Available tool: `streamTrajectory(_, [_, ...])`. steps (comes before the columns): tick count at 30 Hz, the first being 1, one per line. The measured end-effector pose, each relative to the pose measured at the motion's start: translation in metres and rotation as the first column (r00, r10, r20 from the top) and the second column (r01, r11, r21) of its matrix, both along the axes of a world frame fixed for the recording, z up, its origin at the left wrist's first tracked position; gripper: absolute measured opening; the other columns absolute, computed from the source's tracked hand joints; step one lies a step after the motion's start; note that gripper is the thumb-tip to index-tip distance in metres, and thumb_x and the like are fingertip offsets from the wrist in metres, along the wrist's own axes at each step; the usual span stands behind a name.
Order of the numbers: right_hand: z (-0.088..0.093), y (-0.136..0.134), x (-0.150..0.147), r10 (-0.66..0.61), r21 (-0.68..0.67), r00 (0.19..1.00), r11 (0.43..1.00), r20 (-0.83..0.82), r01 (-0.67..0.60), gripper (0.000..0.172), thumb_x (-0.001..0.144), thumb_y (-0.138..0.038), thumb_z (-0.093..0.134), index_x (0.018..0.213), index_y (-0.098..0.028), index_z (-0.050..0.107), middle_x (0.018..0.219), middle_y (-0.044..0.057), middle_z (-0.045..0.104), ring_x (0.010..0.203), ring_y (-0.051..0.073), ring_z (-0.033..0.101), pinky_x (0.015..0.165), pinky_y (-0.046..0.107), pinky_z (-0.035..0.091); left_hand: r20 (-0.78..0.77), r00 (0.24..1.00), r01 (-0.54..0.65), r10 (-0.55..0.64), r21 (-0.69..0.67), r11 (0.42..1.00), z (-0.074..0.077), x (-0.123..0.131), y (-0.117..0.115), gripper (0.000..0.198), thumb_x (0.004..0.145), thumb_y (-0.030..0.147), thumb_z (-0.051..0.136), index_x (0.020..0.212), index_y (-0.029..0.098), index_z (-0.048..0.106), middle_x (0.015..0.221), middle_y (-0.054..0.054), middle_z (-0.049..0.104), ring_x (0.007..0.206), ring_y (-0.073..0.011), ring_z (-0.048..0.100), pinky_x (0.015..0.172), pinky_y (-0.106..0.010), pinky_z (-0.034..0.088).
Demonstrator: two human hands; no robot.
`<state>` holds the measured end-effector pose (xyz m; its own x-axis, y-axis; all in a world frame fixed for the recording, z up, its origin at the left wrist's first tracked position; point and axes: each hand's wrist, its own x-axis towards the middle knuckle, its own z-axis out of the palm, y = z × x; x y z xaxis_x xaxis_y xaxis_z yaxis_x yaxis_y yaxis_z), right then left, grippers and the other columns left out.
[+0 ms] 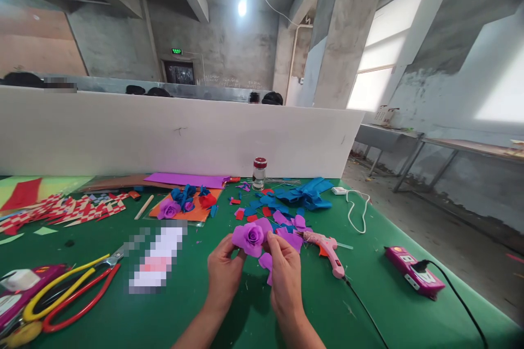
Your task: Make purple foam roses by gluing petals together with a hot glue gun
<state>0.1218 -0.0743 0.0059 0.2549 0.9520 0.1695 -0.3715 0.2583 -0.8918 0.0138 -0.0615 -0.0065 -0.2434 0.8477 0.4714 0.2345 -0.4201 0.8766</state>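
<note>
Between my two hands, above the green table, is a purple paper rose (252,235) with a spiral centre and spread outer petals. My left hand (224,266) pinches its left edge with thumb and fingers. On the other side, my right hand (285,267) grips the petal edge at the rose's right. Loose purple petals (290,238) lie on the table just behind and beside my right hand. A pink glue gun (326,248) rests to the right of that hand, its nozzle towards the petals and its cord running to the front.
Blue crepe paper (305,195) and a red-lidded jar (259,173) stand behind. Scissors (77,289) lie at left, near finished flowers (180,202) on orange sheets. A purple power strip (413,272) sits at right. A white partition (172,133) bounds the table; people's heads show beyond.
</note>
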Motion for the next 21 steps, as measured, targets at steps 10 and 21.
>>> streamTrajectory(10, [0.0021, -0.0035, -0.0020, 0.026, -0.010, 0.999, 1.000, -0.028, -0.026, 0.036, 0.083, -0.046, 0.061, 0.060, -0.018, 0.057, 0.060, -0.001, 0.050, 0.062, 0.013, 0.042, 0.059, 0.025, 0.033, -0.007, 1.000, -0.010, 0.010, -0.017, 1.000, 0.0014, -0.0008, 0.0008, 0.020, 0.071, 0.030, 0.070, 0.088, 0.023, 0.077, 0.092, -0.001, 0.076, 0.085, -0.0212, 0.068, 0.078, -0.030, 0.054])
streamTrajectory(21, [-0.0008, -0.0028, 0.0005, 0.039, -0.029, 0.997, 0.999, -0.060, -0.041, 0.036, 0.080, -0.047, 0.064, 0.061, -0.017, 0.059, 0.062, -0.002, 0.053, 0.063, 0.013, 0.044, 0.061, 0.024, 0.036, -0.033, 0.999, -0.011, 0.012, 0.024, 1.000, 0.0036, 0.0002, -0.0008, 0.019, 0.071, 0.025, 0.067, 0.087, 0.024, 0.077, 0.090, 0.000, 0.075, 0.085, -0.0203, 0.068, 0.079, -0.029, 0.053])
